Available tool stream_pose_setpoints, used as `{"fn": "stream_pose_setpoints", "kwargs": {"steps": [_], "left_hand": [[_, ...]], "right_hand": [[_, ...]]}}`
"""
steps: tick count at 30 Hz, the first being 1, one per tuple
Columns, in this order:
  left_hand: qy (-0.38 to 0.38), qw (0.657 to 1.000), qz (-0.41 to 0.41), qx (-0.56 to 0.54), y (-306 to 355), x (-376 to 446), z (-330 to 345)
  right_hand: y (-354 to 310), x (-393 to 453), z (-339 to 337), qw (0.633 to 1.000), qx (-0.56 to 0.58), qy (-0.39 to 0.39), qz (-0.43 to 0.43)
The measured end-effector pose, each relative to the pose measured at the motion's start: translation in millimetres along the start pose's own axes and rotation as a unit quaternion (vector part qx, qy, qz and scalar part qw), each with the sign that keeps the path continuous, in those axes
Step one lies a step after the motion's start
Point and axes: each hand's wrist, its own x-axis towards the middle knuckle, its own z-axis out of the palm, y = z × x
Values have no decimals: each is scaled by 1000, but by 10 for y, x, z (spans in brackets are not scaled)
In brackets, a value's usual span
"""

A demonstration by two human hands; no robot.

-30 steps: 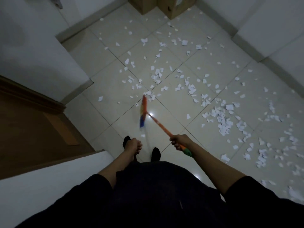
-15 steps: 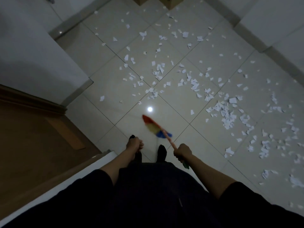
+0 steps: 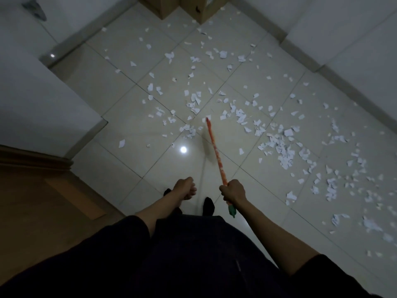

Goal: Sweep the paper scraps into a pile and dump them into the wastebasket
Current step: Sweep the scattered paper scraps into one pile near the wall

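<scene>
— Right hand [image 3: 233,190] wrapped tight round the orange broom handle [image 3: 216,151], fingers gripping near the green end. Left hand [image 3: 184,188] curled into a loose fist, holding nothing visible.

— Paper scraps [image 3: 283,151]?

— Scattered wide across the tiled floor [image 3: 253,186], thickest to the right, some near the cardboard boxes [image 3: 184,7]. No pile yet. No wastebasket in view.

— Risks?

— Broom head blurred; too fast a swing likely to fling light scraps outward. One-handed grip, probably weak control.
</scene>
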Motion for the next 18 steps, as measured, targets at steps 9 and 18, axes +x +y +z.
{"fn": "stream_pose_setpoints", "kwargs": {"steps": [9,18], "left_hand": [[-58,998,13,-38,278,41,-389],[122,973,20,-195,358,163,-1193]], "right_hand": [[-955,-160,592,988,-4,-125,-94],[-1726,-74,914,941,-114,-272,-167]]}}
